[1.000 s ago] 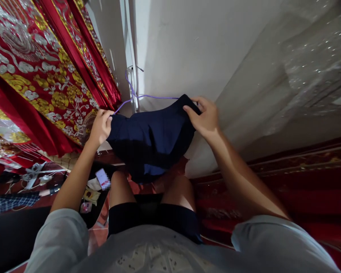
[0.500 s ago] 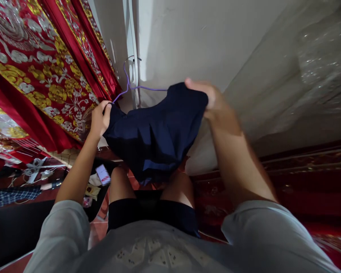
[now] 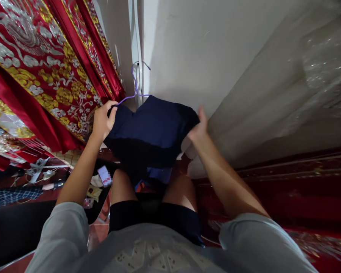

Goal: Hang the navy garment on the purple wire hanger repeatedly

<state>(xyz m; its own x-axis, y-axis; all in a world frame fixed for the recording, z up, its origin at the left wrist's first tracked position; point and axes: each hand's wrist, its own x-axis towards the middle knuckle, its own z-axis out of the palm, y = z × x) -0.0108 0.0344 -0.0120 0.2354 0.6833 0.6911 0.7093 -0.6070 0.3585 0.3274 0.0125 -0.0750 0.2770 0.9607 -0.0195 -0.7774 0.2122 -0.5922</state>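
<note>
A dark navy garment (image 3: 156, 125) hangs over a purple wire hanger (image 3: 135, 85), its lower part dropping between my knees. My left hand (image 3: 104, 119) is closed on the garment's left shoulder, thumb in front, right where the hanger's arm meets the cloth. At the opposite edge, my right hand (image 3: 198, 129) has its thumb stretched up and away from the cloth. The other fingers of that hand are partly hidden at the garment's side. The hanger's hook is up by a white pipe (image 3: 139, 49) on the wall.
Red cloth embroidered in gold and silver (image 3: 59, 76) hangs at left. A pale wall (image 3: 199, 49) faces me, with clear plastic sheeting (image 3: 272, 94) on the right. A phone (image 3: 104, 176) and small packets (image 3: 94, 192) lie on a black seat at lower left.
My right hand has moved down and inward from the garment's right shoulder, its thumb lifting off. The right shoulder now lies smoother and lower. My left hand keeps its hold.
</note>
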